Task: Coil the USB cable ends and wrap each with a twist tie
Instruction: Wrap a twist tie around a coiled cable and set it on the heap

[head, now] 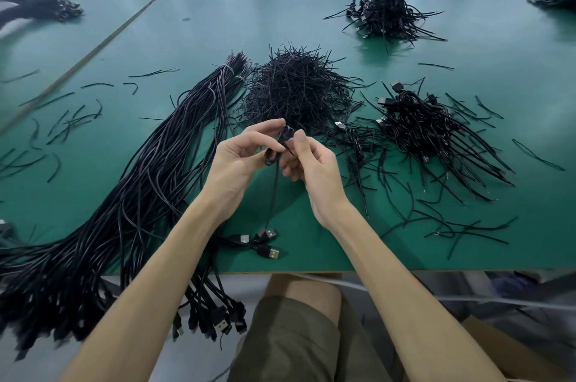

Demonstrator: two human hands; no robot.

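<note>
The left hand point(243, 157) is pinching the coiled USB cable point(271, 159) between thumb and fingers, above the green table point(187, 32). The right hand point(311, 163), fingers curled, is gripping the coil's right side. The twist tie pile point(296, 85) is lying just beyond, on the far side.

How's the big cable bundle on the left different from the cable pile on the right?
The left bundle lies in long, mostly straight strands; the right pile is tangled, with coiled ends. The left bundle overhangs the table; the right pile sits wholly on it. Both are black USB cables.
</note>
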